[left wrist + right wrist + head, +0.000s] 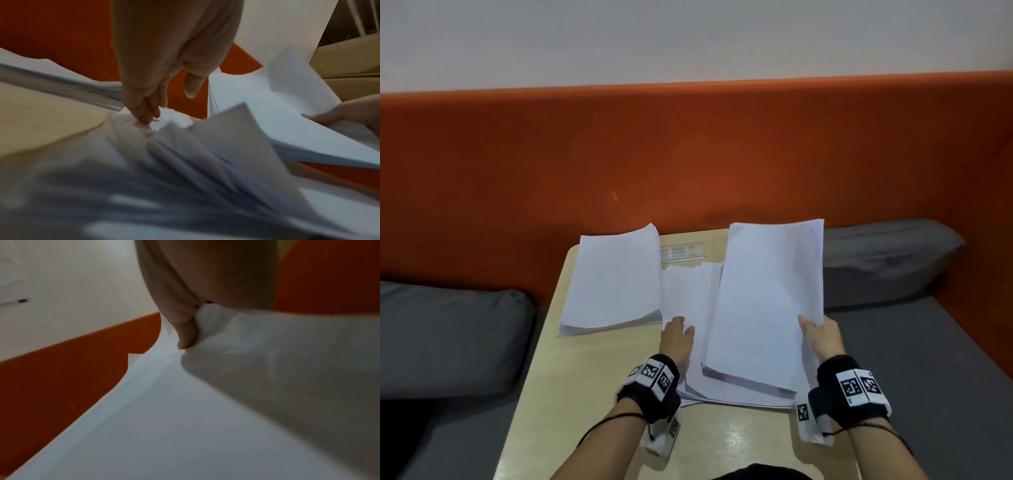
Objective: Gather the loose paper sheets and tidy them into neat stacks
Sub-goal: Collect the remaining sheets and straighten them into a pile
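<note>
A neat stack of white sheets (613,281) lies on the back left of the beige table (585,394). In the middle lies a spread of loose sheets (688,294), fanned and uneven in the left wrist view (185,154). My left hand (677,334) rests on them, and its straight fingers (144,113) press on the paper while the thumb stays clear. My right hand (815,329) grips a thick bundle of sheets (767,301) at its near right edge, thumb (185,331) on top, holding it tilted up over the loose sheets. The fingers under the bundle (205,418) are hidden.
A clear flat ruler-like strip (681,251) lies at the table's far edge between the papers. Grey cushions sit to the left (448,335) and the right (876,260) of the table. An orange padded backrest (688,154) rises behind it.
</note>
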### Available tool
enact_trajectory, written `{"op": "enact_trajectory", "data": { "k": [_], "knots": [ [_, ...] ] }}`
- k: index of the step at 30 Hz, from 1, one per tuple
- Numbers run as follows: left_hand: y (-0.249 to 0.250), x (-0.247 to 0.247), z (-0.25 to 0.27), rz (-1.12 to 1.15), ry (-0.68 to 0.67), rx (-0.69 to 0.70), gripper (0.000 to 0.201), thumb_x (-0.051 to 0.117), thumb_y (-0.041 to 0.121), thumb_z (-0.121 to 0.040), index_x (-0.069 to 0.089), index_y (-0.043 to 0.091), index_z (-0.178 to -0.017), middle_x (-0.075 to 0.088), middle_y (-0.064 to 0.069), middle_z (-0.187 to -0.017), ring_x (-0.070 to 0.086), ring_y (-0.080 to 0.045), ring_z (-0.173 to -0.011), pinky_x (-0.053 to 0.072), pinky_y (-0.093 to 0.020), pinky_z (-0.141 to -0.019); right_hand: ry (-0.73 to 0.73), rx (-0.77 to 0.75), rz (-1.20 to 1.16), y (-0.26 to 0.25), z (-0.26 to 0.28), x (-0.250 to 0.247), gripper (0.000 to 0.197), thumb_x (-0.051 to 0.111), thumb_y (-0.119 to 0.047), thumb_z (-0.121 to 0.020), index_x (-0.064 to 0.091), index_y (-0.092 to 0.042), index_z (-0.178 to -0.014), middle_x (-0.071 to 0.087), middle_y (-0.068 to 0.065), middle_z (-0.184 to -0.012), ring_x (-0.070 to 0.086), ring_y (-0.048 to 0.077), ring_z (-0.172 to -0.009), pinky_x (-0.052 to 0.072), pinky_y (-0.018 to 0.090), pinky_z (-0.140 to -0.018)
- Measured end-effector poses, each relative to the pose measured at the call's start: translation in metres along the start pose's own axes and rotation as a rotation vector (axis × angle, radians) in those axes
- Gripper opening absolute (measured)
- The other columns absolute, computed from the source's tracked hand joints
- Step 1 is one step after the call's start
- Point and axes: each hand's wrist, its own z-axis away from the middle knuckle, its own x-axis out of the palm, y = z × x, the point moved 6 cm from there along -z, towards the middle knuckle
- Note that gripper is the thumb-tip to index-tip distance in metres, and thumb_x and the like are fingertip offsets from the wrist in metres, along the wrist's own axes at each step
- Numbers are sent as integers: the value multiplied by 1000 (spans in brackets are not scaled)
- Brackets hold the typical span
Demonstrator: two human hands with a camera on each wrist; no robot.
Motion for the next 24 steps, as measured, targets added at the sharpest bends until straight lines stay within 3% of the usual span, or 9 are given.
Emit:
{"op": "enact_trajectory", "data": {
  "k": [6, 7, 10, 12, 14, 16, 19, 22, 24],
  "knots": [
    [-5, 6, -10, -129, -19, -57, 45, 44, 14, -95, 36, -6, -134, 39, -24, -139, 41, -36, -128, 34, -36, -104, -70, 124, 213, 35, 5, 16, 34, 53, -18, -92, 56, 1, -121, 62, 19, -108, 58, 33, -97, 45, 35, -88],
    [-6, 5, -11, -132, -17, -63, 41, 44, 13, -94, 41, -7, -129, 42, -25, -134, 43, -38, -124, 37, -37, -101, -71, 133, 236, 37, 6, 18, 35, 53, -19, -93, 55, 1, -122, 62, 20, -110, 58, 33, -98, 45, 35, -88],
    [-6, 3, -11, -132, 4, -63, 21, 45, 5, -89, 51, -15, -94, 50, -34, -103, 49, -47, -111, 43, -43, -88, -63, 144, 296, 35, 8, 18, 36, 51, -19, -94, 54, 1, -124, 61, 22, -115, 58, 35, -104, 41, 30, -83],
    [-2, 4, -7, -153, 10, -36, 26, 43, 3, -90, 50, -17, -105, 46, -38, -115, 48, -47, -111, 43, -44, -89, -62, 137, 323, 34, 7, 18, 37, 51, -20, -94, 54, 2, -124, 61, 22, -116, 58, 35, -106, 39, 28, -81],
    [6, 6, -1, -198, 21, 26, 32, 40, 6, -93, 48, -8, -121, 42, -30, -128, 46, -41, -116, 42, -42, -97, -59, 135, 336, 33, 9, 18, 37, 50, -20, -95, 53, 2, -124, 61, 22, -116, 57, 35, -106, 39, 28, -81],
    [16, 10, 6, -221, 39, 93, 35, 42, 7, -94, 44, 0, -129, 38, -22, -133, 41, -36, -121, 38, -42, -101, -53, 142, 331, 33, 9, 18, 37, 51, -20, -95, 53, 2, -125, 60, 22, -116, 57, 35, -106, 40, 29, -82],
    [29, 14, 11, -190, 40, 170, 41, 42, -1, -92, 40, 1, -132, 38, -21, -133, 41, -35, -121, 39, -38, -99, -51, 151, 319, 33, 10, 17, 37, 51, -19, -94, 54, 1, -124, 60, 22, -117, 57, 36, -107, 41, 31, -86],
    [28, 11, 7, -69, 13, 140, 31, 35, -7, -92, 47, 5, -118, 49, -14, -115, 49, -20, -97, 41, -21, -78, -48, 157, 295, 33, 12, 17, 36, 51, -19, -94, 54, 1, -124, 60, 21, -117, 57, 36, -107, 42, 32, -88],
    [22, 3, 3, 77, 75, 73, 11, 40, 0, -94, 44, 7, -100, 50, -12, -100, 48, -18, -81, 38, -21, -60, -49, 154, 290, 32, 13, 16, 36, 52, -19, -94, 54, 1, -124, 60, 21, -118, 57, 35, -108, 42, 32, -89]
  ]
}}
